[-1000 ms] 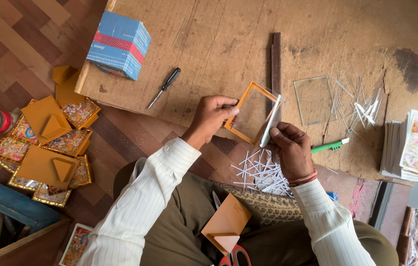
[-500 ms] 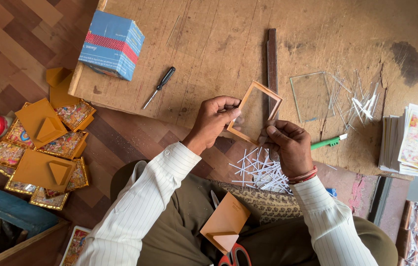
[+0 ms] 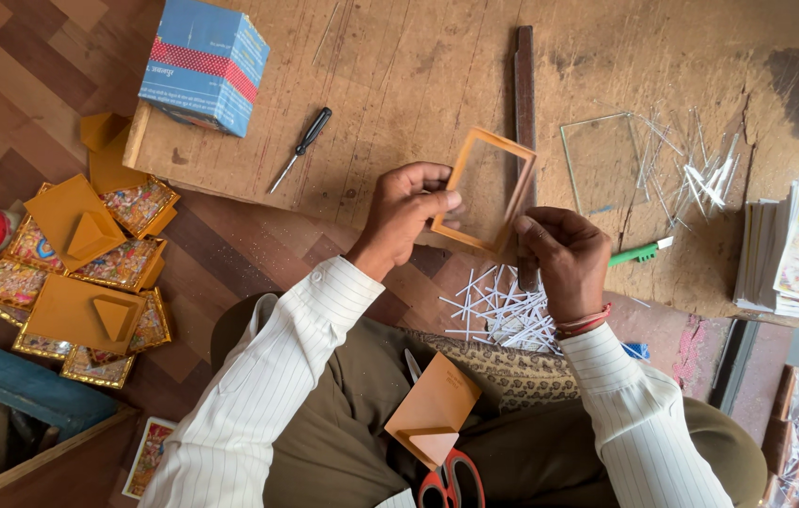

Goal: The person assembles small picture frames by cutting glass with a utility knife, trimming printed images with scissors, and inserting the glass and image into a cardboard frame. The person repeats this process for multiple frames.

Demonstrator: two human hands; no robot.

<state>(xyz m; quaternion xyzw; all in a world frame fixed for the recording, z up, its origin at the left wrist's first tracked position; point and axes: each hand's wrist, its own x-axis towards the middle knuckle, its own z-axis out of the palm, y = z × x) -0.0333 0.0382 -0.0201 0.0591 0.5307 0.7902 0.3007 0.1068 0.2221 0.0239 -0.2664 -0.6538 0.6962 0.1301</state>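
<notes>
Closest to you, on your lap, there's an orange cardboard backing panel with a triangular stand flap (image 3: pixel 432 409) and a pair of red-handled scissors (image 3: pixel 449 482) just below it, parked within easy reach. A scatter of thin white plastic strips (image 3: pixel 503 315) lies over the patterned cloth on your knee, right under your hands, probably so offcuts drop there.

Your left hand (image 3: pixel 406 212) is pinched shut on the lower left edge of the small orange rectangular photo frame (image 3: pixel 486 193), holding it tilted above the near edge of the worn wooden board (image 3: pixel 371 85). Your right hand (image 3: pixel 561 259) is closed at the frame's lower right corner; whether it grips the frame or something small, I can't tell.

Further out on the board: a green-handled cutter (image 3: pixel 639 251), a clear glass pane (image 3: pixel 601 162), a dark wooden straight bar (image 3: pixel 524 113), a black-handled screwdriver (image 3: pixel 300 149) and a blue cardboard box (image 3: pixel 204 62). Finished frames stack up on the floor (image 3: pixel 79 268) to your left.
</notes>
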